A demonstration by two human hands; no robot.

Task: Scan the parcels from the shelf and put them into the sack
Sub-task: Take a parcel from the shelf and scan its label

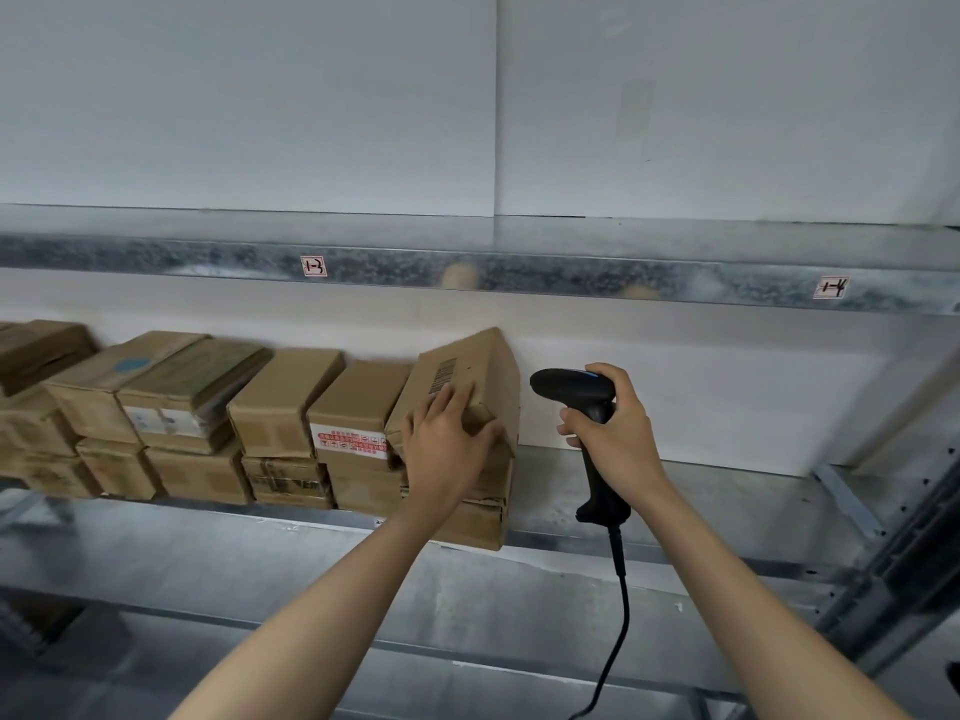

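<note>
Gripping tilted parcel (485, 363), scanner (571, 389) alongside

This looks like a parcel storeroom or sorting depot. A galvanised steel shelf (737, 496) runs along a plain white wall (260, 96). The grey metal beam (519, 275) above it carries small red-bordered white location labels (314, 266). On the shelf, a row of brown cardboard parcels (280, 402) is stacked two high, some taped, one bearing a red-printed handling sticker (350, 441). A tilted brown cardboard box (467, 366) shows a printed barcode (443, 375), and a black corded handheld barcode scanner (571, 387) is just beside it.
</note>
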